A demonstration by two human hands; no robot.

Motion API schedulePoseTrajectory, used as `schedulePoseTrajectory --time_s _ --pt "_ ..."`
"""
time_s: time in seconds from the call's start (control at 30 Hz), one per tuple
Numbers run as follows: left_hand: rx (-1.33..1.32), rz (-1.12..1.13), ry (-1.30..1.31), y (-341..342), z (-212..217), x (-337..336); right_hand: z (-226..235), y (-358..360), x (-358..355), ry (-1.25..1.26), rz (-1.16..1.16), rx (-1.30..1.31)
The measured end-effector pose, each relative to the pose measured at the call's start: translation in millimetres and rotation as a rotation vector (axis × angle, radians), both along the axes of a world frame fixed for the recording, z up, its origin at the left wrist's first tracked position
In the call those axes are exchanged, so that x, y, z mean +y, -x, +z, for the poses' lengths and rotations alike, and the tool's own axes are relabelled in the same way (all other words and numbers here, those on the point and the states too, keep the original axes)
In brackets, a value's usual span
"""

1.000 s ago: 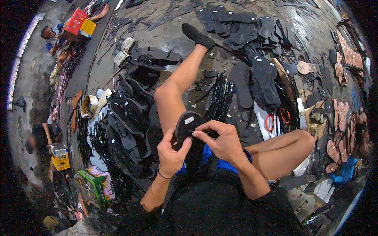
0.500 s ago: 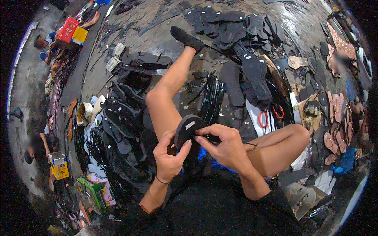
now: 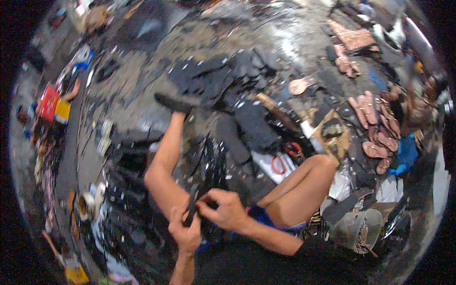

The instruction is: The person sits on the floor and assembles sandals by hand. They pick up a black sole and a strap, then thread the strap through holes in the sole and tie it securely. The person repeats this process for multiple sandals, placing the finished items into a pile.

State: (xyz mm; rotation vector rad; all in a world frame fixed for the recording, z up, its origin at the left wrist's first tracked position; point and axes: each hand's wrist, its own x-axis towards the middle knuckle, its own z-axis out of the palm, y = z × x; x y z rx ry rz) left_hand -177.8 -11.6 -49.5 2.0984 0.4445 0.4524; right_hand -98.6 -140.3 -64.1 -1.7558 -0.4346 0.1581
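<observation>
In front of my body, my left hand grips a black sandal sole, which stands almost edge-on. Fingers of my right hand are pinched together close beside the sole's right face. Something dark shows between them, too blurred to name. Beyond my hands lies a bundle of shiny black strips on the floor, between my legs. Motion smears much of the picture.
Black soles and red-handled scissors lie ahead. Pink sandals are grouped at the right, near a blue bag. A translucent container stands by my right knee. A red and yellow box is far left.
The view has swung, so the surroundings sit further left and lower at the front. The sole has turned from showing its labelled face to nearly edge-on. Both hands stay at it.
</observation>
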Motion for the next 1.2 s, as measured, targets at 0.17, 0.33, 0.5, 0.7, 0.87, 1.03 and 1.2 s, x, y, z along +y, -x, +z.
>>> schedulePoseTrajectory --time_s 0.17,0.33,0.5,0.7,0.87,1.03,1.2 --pt "0.069 -0.056 0.157 0 -14 17 -22 -6 -2 -0.084 0.140 0.006" --pt "0.086 -0.081 0.293 0 -27 18 -21 -1 -9 -0.007 0.153 -0.015" --pt "-0.037 -0.191 0.533 7 -11 7 -29 3 -16 0.181 0.243 0.015" --pt "0.024 -0.256 0.456 0 -11 12 -13 -9 -31 0.346 0.409 0.046" --pt "0.003 -0.266 0.279 -20 -18 -6 -26 -17 -42 0.400 0.289 0.017" --pt "0.229 -0.589 -0.054 29 -111 14 -32 -50 -61 0.497 0.197 0.055" --pt "0.477 -0.704 0.233 12 -6 39 -22 -72 -79 0.645 0.296 -0.016"
